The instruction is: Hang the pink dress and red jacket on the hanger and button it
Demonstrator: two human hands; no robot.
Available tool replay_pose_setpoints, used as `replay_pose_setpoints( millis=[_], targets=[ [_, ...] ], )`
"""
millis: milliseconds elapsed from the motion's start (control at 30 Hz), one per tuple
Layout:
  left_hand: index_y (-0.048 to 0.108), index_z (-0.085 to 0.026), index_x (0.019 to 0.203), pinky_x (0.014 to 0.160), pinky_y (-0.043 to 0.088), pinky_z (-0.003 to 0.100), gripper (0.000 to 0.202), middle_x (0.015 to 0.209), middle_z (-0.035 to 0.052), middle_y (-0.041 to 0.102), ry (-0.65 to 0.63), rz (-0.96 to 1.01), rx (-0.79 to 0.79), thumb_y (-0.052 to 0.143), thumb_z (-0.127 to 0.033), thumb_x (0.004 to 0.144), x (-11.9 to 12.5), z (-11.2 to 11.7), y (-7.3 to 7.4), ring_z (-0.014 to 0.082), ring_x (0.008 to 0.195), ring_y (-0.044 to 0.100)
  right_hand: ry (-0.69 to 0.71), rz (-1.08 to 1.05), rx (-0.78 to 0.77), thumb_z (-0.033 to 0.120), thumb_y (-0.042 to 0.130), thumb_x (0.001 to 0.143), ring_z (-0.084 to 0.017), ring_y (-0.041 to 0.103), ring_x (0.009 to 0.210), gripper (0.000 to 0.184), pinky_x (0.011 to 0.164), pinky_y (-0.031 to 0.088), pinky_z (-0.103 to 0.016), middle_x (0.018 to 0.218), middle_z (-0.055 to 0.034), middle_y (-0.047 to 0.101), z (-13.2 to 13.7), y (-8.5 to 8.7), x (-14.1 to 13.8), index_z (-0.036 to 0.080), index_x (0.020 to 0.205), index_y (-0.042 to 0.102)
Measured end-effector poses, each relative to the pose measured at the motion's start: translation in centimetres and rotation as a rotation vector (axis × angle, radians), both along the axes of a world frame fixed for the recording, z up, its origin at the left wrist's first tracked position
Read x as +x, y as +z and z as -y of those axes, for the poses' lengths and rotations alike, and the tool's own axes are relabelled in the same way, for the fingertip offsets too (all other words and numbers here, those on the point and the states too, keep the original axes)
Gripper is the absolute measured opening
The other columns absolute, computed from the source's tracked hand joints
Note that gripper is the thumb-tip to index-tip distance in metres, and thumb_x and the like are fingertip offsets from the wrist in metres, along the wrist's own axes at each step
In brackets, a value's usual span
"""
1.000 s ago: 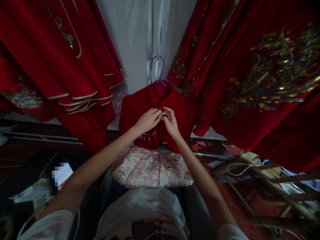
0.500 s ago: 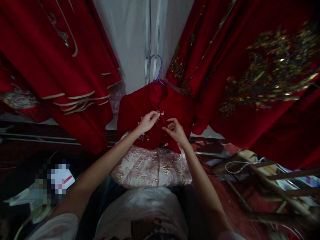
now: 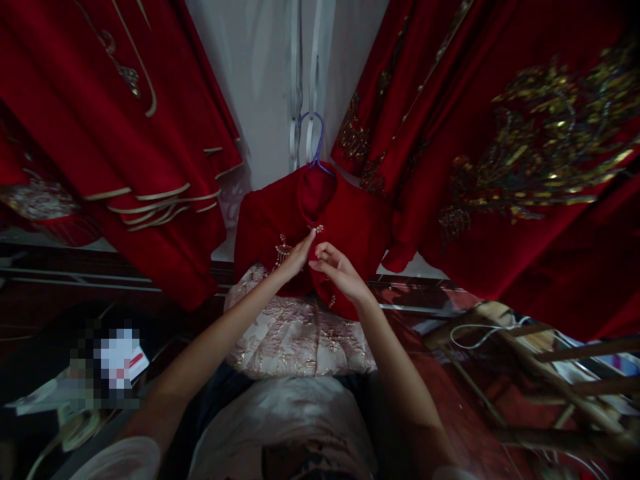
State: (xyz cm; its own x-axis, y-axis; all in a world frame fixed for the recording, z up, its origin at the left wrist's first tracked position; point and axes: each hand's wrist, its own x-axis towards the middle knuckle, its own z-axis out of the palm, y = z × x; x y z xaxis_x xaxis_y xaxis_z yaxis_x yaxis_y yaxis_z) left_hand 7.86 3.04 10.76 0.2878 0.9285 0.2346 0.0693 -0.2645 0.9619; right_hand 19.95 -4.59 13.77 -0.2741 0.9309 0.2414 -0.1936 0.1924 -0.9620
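Observation:
A small red jacket (image 3: 350, 220) hangs on a purple hanger (image 3: 314, 140) against the white wall, over a pale pink brocade skirt (image 3: 300, 337). My left hand (image 3: 297, 259) and my right hand (image 3: 336, 267) meet at the jacket's front edge, a little below a gold clasp (image 3: 317, 229). Both hands have fingers pinched together on the cloth. A beaded tassel (image 3: 281, 252) hangs just left of my left hand.
Large red embroidered robes hang at the left (image 3: 100, 133) and right (image 3: 500, 153) of the jacket. Wooden chair parts and a white cord (image 3: 505, 333) lie at lower right. Papers (image 3: 117, 360) lie at lower left on a dark surface.
Both hands have moved down the jacket's front from the collar. The top clasp, covered a second ago, is uncovered and fastened-looking.

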Motion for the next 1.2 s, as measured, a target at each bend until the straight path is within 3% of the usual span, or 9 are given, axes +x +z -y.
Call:
replay_pose_setpoints(
  millis=[133,233,400,567,733,833,967,1100,1200],
  targets=[
    [0.067,-0.017,0.106,0.108,0.036,0.036,0.056,0.116,0.0073,0.067,0.046,0.095,-0.102,0.037,-0.061,0.089,-1.1,1.5,-0.9,0.0240,0.122,0.052,-0.124,0.026,0.061,0.034,0.068,0.075,-0.010,0.052,0.073,0.026,0.069,0.046,-0.022,0.081,0.0031,0.053,-0.9,-1.3,-1.1,0.023,0.088,0.049],
    [0.064,-0.020,0.114,0.109,0.035,0.037,0.054,0.125,0.0060,0.062,0.100,0.216,-0.098,0.038,-0.060,0.089,-1.7,2.7,-1.5,0.0227,0.128,0.047,-0.113,0.023,0.034,0.041,0.061,0.080,-0.012,0.057,0.081,0.026,0.073,0.052,-0.026,0.090,-0.0002,0.056,-1.2,-2.0,-1.2,0.024,0.095,0.050],
    [0.065,-0.020,0.111,0.097,0.046,0.038,0.053,0.119,0.0081,0.065,0.082,0.300,-0.162,0.035,-0.058,0.090,-2.4,3.8,-1.7,0.0229,0.114,0.058,-0.212,0.136,0.067,0.044,0.059,0.080,-0.015,0.058,0.086,0.031,0.068,0.056,-0.029,0.093,-0.0029,0.056,-2.1,-3.9,-1.0,0.023,0.101,0.051],
    [0.067,-0.018,0.101,0.089,0.049,0.033,0.026,0.107,0.0081,0.068,0.134,0.211,-0.021,0.053,-0.032,0.084,-3.5,3.8,-1.8,0.0194,0.100,0.063,-0.447,0.404,0.181,0.036,0.070,0.071,-0.013,0.053,0.070,0.032,0.066,0.053,-0.029,0.083,-0.0012,0.055,-2.6,-5.1,-0.9,0.020,0.092,0.053],
    [0.065,-0.017,0.092,0.074,0.049,0.026,0.020,0.087,0.0034,0.064,0.259,0.129,0.079,0.056,-0.014,0.074,-4.1,2.9,-2.8,0.0131,0.079,0.060,-0.200,0.336,0.087,0.039,0.071,0.069,-0.012,0.057,0.073,0.037,0.069,0.053,-0.028,0.085,-0.0006,0.056,-2.3,-5.3,-1.3,0.020,0.094,0.052],
    [0.063,-0.017,0.091,0.070,0.048,0.024,0.024,0.087,0.0025,0.061,0.263,0.126,0.113,0.057,-0.009,0.069,-4.1,2.5,-3.3,0.0114,0.075,0.058,-0.179,0.312,0.076,0.035,0.072,0.067,-0.011,0.057,0.071,0.035,0.071,0.052,-0.027,0.080,0.0009,0.057,-2.3,-5.6,-1.9,0.020,0.091,0.051],
    [0.061,-0.017,0.090,0.069,0.048,0.025,0.023,0.092,0.0036,0.062,0.264,0.090,0.130,0.061,-0.011,0.068,-4.2,1.7,-3.9,0.0112,0.074,0.058,-0.311,0.351,0.079,0.034,0.072,0.065,-0.011,0.056,0.065,0.037,0.062,0.050,-0.025,0.072,0.0025,0.056,-2.6,-6.0,-2.6,0.020,0.091,0.050],
    [0.061,-0.018,0.091,0.071,0.047,0.027,0.027,0.086,0.0025,0.059,0.403,-0.075,0.215,0.072,-0.020,0.065,-4.7,0.6,-4.7,0.0132,0.075,0.055,-0.489,0.496,0.193,0.030,0.067,0.071,-0.012,0.056,0.061,0.022,0.060,0.049,-0.025,0.070,0.0015,0.057,-3.1,-5.9,-2.7,0.020,0.083,0.052],
    [0.059,-0.020,0.099,0.077,0.048,0.031,0.047,0.098,0.0053,0.057,0.530,-0.125,0.243,0.081,-0.030,0.058,-5.1,-0.2,-5.2,0.0172,0.088,0.055,-0.498,0.559,0.270,0.029,0.062,0.076,-0.013,0.059,0.065,0.012,0.064,0.050,-0.025,0.074,-0.0001,0.060,-4.0,-6.0,-2.6,0.021,0.077,0.053]
  ],
)
